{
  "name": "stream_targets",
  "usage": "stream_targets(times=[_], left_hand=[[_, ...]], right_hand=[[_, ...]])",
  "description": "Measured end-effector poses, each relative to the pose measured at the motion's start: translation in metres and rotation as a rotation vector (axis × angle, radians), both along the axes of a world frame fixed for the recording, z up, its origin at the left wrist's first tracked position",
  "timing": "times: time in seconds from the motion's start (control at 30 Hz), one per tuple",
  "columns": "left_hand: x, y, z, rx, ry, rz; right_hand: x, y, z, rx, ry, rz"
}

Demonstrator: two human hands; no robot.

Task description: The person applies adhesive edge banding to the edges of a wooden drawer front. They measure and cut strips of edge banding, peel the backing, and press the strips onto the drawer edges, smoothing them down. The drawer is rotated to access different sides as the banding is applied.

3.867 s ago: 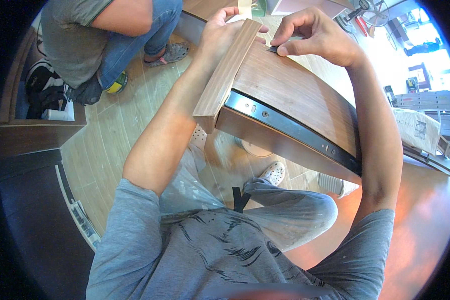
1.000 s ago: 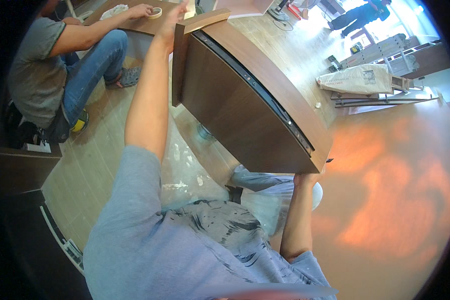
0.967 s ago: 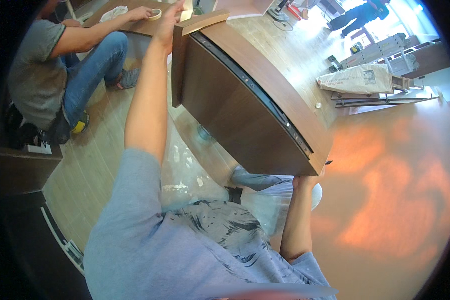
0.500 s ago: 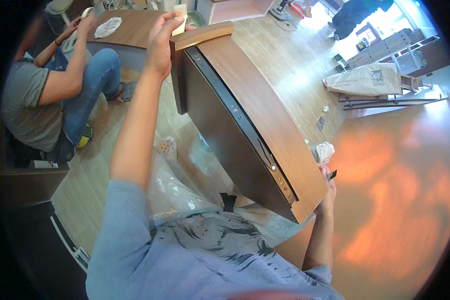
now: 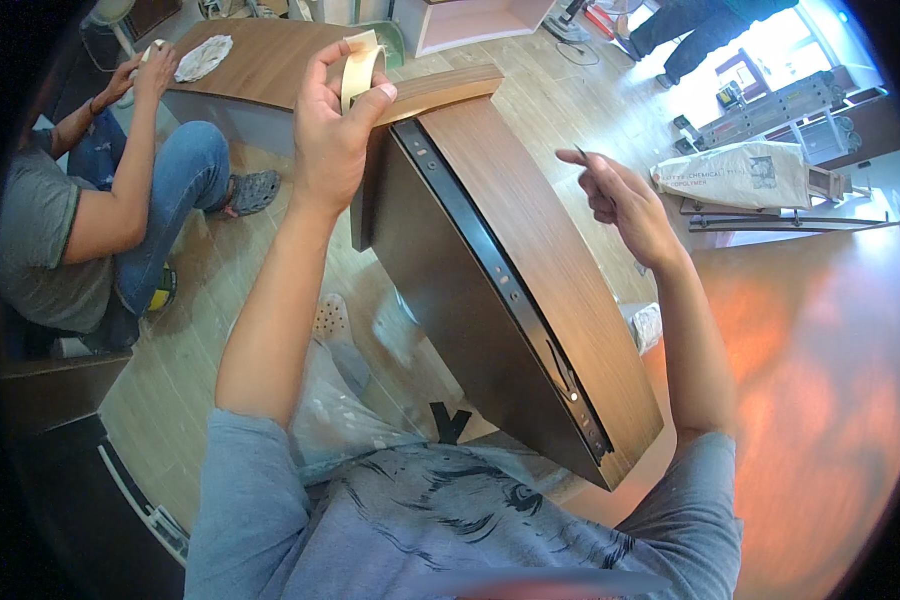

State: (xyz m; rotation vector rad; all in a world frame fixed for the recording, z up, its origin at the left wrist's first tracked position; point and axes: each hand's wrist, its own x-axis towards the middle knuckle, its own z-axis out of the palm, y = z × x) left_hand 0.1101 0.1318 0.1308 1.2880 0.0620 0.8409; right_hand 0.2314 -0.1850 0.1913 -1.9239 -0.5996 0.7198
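Observation:
A brown wooden drawer (image 5: 530,230) stands tilted in front of me, with a black metal slide (image 5: 485,250) along its side and a thicker front panel (image 5: 445,92) at its far end. My left hand (image 5: 335,140) is closed around a roll of cream masking tape (image 5: 361,72), beside the left end of the front panel. To the right of the drawer, apart from it, my right hand (image 5: 625,205) is raised. Its fingers pinch a small, thin, dark blade-like piece (image 5: 580,152), too small to name surely.
At the left a person (image 5: 100,210) sits working with both hands near a brown wooden panel (image 5: 270,60). Another person's legs (image 5: 685,45) stand at the far right. A ladder (image 5: 770,110), a paper sack (image 5: 735,175) and a large, glossy brown panel (image 5: 800,350) lie on the right.
My right hand has risen from the drawer's near right end to beside its middle, keeping a small dark piece. My left hand has turned, showing more of the tape roll. The drawer has shifted slightly right.

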Motion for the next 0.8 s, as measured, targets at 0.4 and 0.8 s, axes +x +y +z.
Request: stream_targets(times=[0.4, 0.8], left_hand=[[0.007, -0.015, -0.005, -0.108, -0.075, 0.022], [0.009, -0.017, -0.005, -0.015, -0.157, -0.002]], right_hand=[[0.069, 0.066, -0.004, 0.092, -0.372, 0.407], [0.053, 0.066, -0.032, 0.115, -0.52, 0.367]])
